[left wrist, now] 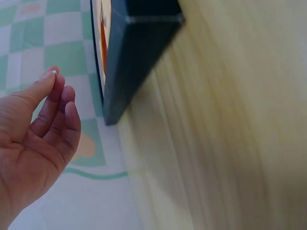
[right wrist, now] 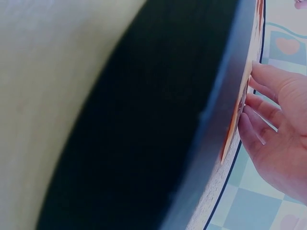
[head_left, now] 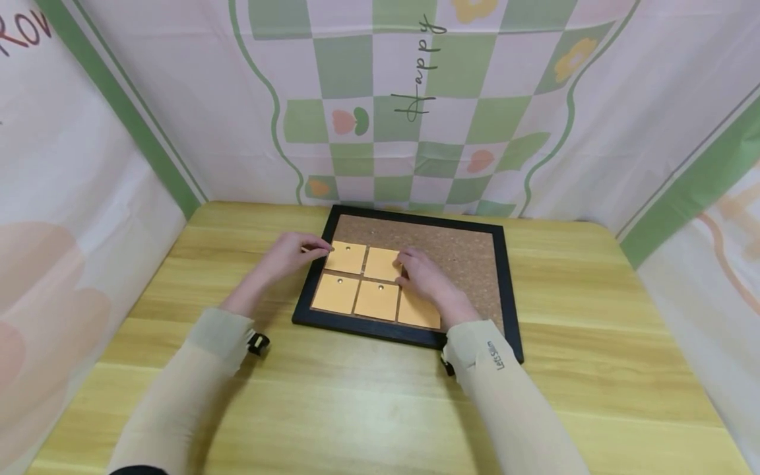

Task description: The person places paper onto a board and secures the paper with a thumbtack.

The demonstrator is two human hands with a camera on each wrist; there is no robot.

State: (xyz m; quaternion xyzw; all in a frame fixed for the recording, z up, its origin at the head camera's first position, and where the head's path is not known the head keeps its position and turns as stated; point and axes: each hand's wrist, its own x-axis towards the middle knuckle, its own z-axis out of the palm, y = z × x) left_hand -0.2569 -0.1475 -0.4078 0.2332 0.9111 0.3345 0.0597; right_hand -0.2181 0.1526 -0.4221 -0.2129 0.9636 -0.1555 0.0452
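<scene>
A black-framed cork board lies on the table, bearing several orange-yellow paper notes in two rows. Silver-headed thumbtacks show on the upper-left note and on two lower notes. At the board's left edge, my left hand pinches a tiny pale thumbtack between thumb and index fingertip. With extended fingers, my right hand touches the right edge of the upper-middle note, on which no tack shows. That hand and wrist partly cover the lower-right note.
The wooden table extends around the board on all sides. Behind it hangs a green-and-white checkered cloth, with more printed cloth to the left and right. Black wrist cameras sit at both cuffs.
</scene>
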